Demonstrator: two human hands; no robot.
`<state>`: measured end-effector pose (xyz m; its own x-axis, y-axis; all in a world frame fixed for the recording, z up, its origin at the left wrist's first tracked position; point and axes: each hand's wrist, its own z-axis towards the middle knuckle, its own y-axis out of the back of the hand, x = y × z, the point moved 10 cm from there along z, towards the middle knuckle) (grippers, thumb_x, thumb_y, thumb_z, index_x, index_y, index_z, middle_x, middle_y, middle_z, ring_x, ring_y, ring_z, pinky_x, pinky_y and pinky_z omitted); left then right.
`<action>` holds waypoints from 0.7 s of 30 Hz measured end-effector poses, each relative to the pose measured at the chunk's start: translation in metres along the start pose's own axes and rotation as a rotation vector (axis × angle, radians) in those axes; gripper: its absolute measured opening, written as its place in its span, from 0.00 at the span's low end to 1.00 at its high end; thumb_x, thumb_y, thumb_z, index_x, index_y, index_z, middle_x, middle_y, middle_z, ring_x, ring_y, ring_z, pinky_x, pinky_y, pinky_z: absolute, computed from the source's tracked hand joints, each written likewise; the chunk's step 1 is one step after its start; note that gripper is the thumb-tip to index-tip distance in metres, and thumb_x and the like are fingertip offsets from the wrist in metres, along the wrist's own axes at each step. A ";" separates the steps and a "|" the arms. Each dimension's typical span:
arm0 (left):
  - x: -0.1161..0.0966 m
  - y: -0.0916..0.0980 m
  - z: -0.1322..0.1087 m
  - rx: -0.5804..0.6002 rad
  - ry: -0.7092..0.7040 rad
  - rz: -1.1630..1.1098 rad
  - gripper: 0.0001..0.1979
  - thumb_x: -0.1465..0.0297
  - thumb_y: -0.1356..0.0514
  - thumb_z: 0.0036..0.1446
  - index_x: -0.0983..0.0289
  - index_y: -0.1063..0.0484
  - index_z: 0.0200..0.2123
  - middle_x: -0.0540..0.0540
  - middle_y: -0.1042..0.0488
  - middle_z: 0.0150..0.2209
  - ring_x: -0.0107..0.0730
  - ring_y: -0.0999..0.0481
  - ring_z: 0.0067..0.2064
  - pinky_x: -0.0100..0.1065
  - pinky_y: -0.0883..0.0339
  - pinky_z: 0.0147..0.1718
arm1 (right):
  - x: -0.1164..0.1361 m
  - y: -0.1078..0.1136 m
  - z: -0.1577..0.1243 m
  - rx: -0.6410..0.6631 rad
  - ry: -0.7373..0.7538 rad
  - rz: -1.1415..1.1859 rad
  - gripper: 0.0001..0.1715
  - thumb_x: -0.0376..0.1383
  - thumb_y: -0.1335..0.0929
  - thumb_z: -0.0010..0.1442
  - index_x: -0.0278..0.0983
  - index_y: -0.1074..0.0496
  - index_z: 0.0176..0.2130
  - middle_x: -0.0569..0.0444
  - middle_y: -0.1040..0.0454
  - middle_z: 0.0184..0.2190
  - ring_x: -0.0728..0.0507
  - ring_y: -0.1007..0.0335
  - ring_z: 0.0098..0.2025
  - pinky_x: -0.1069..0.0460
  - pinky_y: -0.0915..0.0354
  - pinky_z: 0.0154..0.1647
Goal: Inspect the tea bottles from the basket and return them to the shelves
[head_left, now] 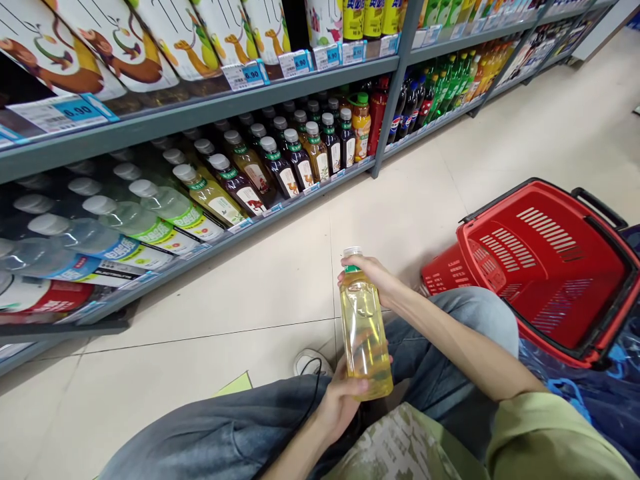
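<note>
Between my two hands is a clear bottle of pale yellow drink (366, 327), with a white cap and a green band at its neck. It stands nearly upright, tilted slightly, above my lap. My right hand (373, 275) is closed around the neck just under the cap. Lower down, my left hand (343, 393) grips the bottle near its base, with the thumb across the front. Similar bottles with white caps (305, 157) fill the bottom shelf ahead, some dark and some yellow.
A red shopping basket (550, 260) with a black rim sits to my right, beside my knee. The grey shelf edge (225, 97) runs across the front, with cartons (195, 40) above. Soda bottles (435, 100) stand farther right. Blue plastic wrap (565, 380) lies beneath the basket.
</note>
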<state>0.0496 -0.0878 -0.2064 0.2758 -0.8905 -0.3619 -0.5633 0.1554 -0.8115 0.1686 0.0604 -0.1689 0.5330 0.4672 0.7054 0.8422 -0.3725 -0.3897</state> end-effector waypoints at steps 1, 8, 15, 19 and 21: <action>0.000 0.001 0.000 -0.001 0.000 -0.001 0.43 0.72 0.34 0.43 0.59 0.37 0.65 0.61 0.29 0.61 0.57 0.30 0.60 0.49 0.36 0.55 | 0.000 0.000 0.000 0.002 0.001 0.001 0.13 0.39 0.27 0.53 0.34 0.30 0.34 0.49 0.23 0.27 0.45 0.27 0.25 0.54 0.33 0.21; 0.002 0.005 0.000 -0.027 -0.015 -0.013 0.41 0.73 0.34 0.42 0.59 0.35 0.63 0.59 0.27 0.59 0.57 0.30 0.61 0.50 0.36 0.56 | 0.000 0.000 0.001 0.002 -0.003 0.011 0.12 0.38 0.27 0.53 0.34 0.30 0.34 0.49 0.23 0.27 0.46 0.28 0.24 0.54 0.33 0.21; 0.002 0.012 -0.003 -0.096 -0.047 -0.008 0.40 0.73 0.33 0.43 0.59 0.34 0.63 0.59 0.22 0.53 0.55 0.24 0.54 0.53 0.35 0.56 | 0.002 -0.002 0.000 0.006 0.002 0.013 0.12 0.38 0.27 0.53 0.34 0.31 0.34 0.49 0.23 0.26 0.46 0.28 0.24 0.55 0.34 0.21; 0.004 0.017 -0.002 -0.106 -0.036 -0.002 0.38 0.67 0.30 0.46 0.61 0.32 0.62 0.59 0.21 0.52 0.55 0.25 0.56 0.52 0.37 0.59 | 0.002 0.002 0.001 -0.022 0.002 0.005 0.12 0.38 0.27 0.53 0.34 0.31 0.34 0.49 0.24 0.26 0.46 0.29 0.23 0.55 0.35 0.20; 0.005 0.023 -0.001 -0.136 -0.030 -0.007 0.35 0.63 0.29 0.47 0.61 0.29 0.60 0.60 0.22 0.53 0.56 0.26 0.58 0.51 0.38 0.60 | 0.002 0.004 0.001 -0.039 -0.006 0.001 0.11 0.38 0.27 0.53 0.34 0.31 0.34 0.50 0.24 0.27 0.47 0.30 0.23 0.55 0.35 0.19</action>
<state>0.0377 -0.0896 -0.2262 0.3021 -0.8778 -0.3718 -0.6612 0.0880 -0.7450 0.1725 0.0605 -0.1697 0.5347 0.4710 0.7016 0.8378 -0.4041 -0.3673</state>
